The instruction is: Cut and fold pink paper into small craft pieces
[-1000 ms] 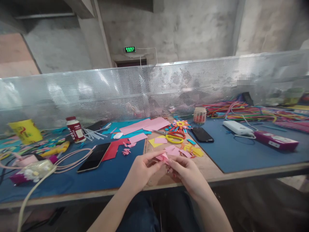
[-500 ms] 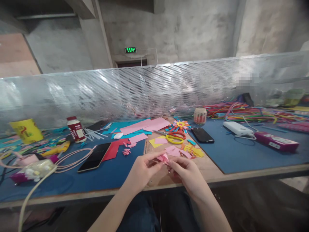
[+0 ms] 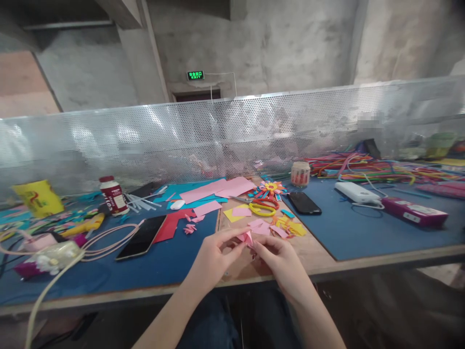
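A small folded piece of pink paper is pinched between both hands above the table's front edge. My left hand is closed on its left side, thumb and forefinger pressed to it. From the right, my right hand grips the lower right part with the fingertips; some of the fold is hidden by fingers. Just beyond lie pink paper pieces and yellow scraps. Scissors with yellow and orange handles rest behind those, near a colourful paper flower.
On the left are a dark phone, red paper, small pink folded pieces, a bottle and a coiled cable. To the right lie a black phone, a jar, a white power bank and a purple box.
Both hands stay almost in place, still on the pink paper. The fingers and the fold shift only slightly; the whole view moves a few pixels.
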`<state>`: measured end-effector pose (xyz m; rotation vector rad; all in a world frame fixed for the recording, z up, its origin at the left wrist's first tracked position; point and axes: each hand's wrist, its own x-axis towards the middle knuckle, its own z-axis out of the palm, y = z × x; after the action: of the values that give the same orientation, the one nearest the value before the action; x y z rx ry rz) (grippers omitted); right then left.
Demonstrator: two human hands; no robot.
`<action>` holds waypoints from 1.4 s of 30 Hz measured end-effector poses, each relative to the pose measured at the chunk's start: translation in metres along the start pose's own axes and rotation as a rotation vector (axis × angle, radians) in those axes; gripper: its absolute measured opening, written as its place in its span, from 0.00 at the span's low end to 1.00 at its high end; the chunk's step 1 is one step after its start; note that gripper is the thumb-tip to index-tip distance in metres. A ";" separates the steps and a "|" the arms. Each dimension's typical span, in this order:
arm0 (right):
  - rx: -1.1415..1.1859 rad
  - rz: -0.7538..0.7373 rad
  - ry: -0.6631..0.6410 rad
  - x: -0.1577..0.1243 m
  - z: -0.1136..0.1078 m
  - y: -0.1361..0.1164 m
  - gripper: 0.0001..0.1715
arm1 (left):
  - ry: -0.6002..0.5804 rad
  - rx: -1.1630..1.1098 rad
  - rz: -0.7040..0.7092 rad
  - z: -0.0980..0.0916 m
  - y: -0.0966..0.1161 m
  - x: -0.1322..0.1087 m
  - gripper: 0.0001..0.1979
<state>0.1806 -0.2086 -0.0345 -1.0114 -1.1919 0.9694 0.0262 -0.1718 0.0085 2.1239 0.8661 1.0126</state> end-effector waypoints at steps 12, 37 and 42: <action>0.096 0.066 -0.003 0.000 0.001 0.000 0.20 | 0.001 -0.024 0.046 0.001 -0.005 0.001 0.12; 0.058 0.011 -0.035 -0.001 0.002 -0.003 0.19 | -0.084 -0.274 -0.116 0.002 -0.008 0.000 0.15; 0.024 -0.001 -0.015 0.000 0.002 -0.003 0.19 | -0.076 -0.323 -0.159 0.001 -0.003 0.000 0.15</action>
<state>0.1786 -0.2094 -0.0314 -0.9860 -1.1907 0.9903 0.0266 -0.1703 0.0056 1.7820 0.7639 0.9148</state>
